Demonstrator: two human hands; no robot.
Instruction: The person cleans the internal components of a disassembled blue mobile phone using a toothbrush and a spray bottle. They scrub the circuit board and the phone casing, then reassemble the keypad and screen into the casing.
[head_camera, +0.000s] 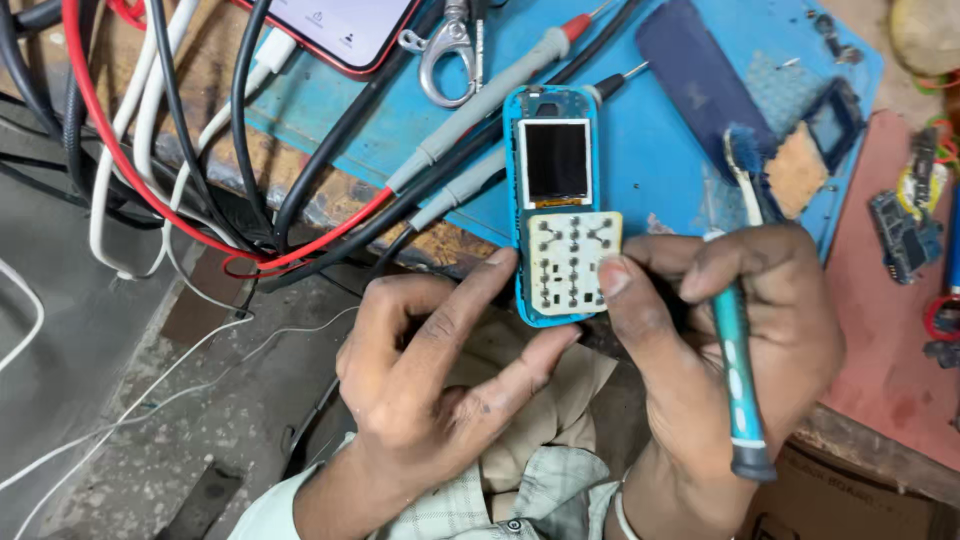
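Left hand: the left hand (425, 385) grips the lower left edge of the opened keypad phone (557, 205). The index finger and thumb pinch the blue frame from the left and from below; the remaining fingers are curled into the palm.
Right hand: the right hand (725, 340) carries two items at once. The thumb tip presses on the right edge of the white keypad membrane (572, 262), and the curled fingers clamp the teal brush handle (738, 370) against the palm.
Phone: held upright between the two thumbs, front cover off, small dark display above the membrane, blue frame visible all round. Its top end reaches past the fingertips, over the blue work mat (650, 150).
Brush: bristle head (742, 152) stands above the right knuckles; the dark butt end projects below the heel of the hand.
Beyond the fingertips: two grey multimeter probes (480, 115) lie diagonally on the mat, just left of the phone top. A metal clip (447, 60) and a red-edged smartphone (345, 30) lie further up.
Right of the right hand: a dark blue phone cover (700, 70), a small framed screen part (832, 122) and loose circuit boards (905, 235) on a red mat (885, 350).
Left of the left hand: a bundle of red, black and white cables (160, 130).
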